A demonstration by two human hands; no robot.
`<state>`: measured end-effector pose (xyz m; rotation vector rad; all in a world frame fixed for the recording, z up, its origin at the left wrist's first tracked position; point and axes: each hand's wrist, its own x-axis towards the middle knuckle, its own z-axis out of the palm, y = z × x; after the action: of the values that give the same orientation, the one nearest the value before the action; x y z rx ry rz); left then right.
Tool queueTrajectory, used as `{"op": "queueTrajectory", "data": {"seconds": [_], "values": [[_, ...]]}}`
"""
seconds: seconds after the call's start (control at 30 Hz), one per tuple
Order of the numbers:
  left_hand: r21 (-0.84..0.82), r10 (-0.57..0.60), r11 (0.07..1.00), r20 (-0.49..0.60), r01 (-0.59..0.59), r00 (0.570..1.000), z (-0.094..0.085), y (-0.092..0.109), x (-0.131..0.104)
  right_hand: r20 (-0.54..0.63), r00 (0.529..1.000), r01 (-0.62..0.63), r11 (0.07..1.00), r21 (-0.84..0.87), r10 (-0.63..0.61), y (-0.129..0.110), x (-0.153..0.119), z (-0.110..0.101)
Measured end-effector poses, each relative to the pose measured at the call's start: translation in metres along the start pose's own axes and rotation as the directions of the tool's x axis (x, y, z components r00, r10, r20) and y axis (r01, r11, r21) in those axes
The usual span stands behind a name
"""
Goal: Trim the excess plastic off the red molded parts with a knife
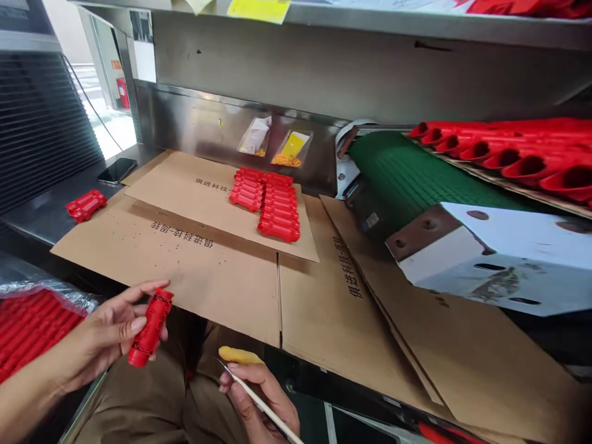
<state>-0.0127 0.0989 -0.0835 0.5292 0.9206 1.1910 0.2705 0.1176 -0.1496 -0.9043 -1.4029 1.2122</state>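
Observation:
My left hand (113, 330), in the lower left, grips a red plastic housing (148, 333) between thumb and fingers, its hollow side with dark-looking recesses turned towards me. Lower and to the right, my right hand (263, 401) is closed round a slim white-handled tool (264, 405) with a thin pointed metal tip; whether it is a blade or a pick I cannot tell. A yellow finger cot (240, 355) covers one fingertip of that hand. The tool's tip is apart from the red housing. Similar red housings (278, 213) lie in two rows on a cardboard sheet (185, 191).
Two more red parts (86, 205) and a phone (118, 171) lie at the left. A plastic-lined bin of red parts (37, 327) stands beside my left arm. At right, a green conveyor belt (402, 166) carries red tubes (513, 154). Small bags (292, 148) lean against the back.

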Motion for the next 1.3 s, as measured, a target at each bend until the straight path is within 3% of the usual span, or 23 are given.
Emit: {"op": "queueTrajectory", "data": {"seconds": [0.1, 0.27, 0.53, 0.83, 1.0, 1.17, 1.23, 1.3], "values": [[-0.102, -0.033, 0.994, 0.047, 0.037, 0.998, 0.0, -0.02, -0.005, 0.019, 0.999, -0.033, 0.999, -0.016, 0.033, 0.0, 0.002, -0.003], [-0.132, 0.006, 0.991, 0.004, -0.005, 1.0, -0.007, -0.02, -0.001, 0.043, 0.999, -0.018, 1.0, -0.017, 0.019, 0.006, 0.003, -0.003], [-0.075, -0.053, 0.996, 0.019, 0.054, 0.998, -0.005, -0.024, -0.001, 0.214, 0.961, 0.213, 0.964, -0.156, -0.178, -0.011, 0.022, -0.008], [-0.047, -0.076, 0.996, 0.001, 0.076, 0.997, 0.024, -0.033, -0.055, 0.223, 0.954, 0.241, 0.953, -0.184, -0.198, -0.02, 0.032, -0.007], [-0.115, -0.078, 0.991, -0.036, 0.074, 0.996, 0.022, -0.032, -0.028, 0.194, 0.945, 0.292, 0.944, -0.151, -0.262, -0.032, 0.031, -0.003], [-0.167, -0.158, 0.973, 0.02, 0.159, 0.987, 0.015, -0.05, -0.016, 0.223, 0.911, 0.383, 0.912, -0.15, -0.346, -0.046, 0.036, 0.01], [-0.097, -0.125, 0.988, -0.004, 0.124, 0.992, 0.014, -0.049, -0.018, 0.234, 0.901, 0.408, 0.898, -0.165, -0.366, -0.046, 0.036, 0.011], [0.124, 0.034, 0.992, -0.098, -0.022, 0.995, 0.008, -0.033, -0.013, 0.241, 0.904, 0.4, 0.899, -0.181, -0.354, -0.042, 0.035, 0.009]]}}
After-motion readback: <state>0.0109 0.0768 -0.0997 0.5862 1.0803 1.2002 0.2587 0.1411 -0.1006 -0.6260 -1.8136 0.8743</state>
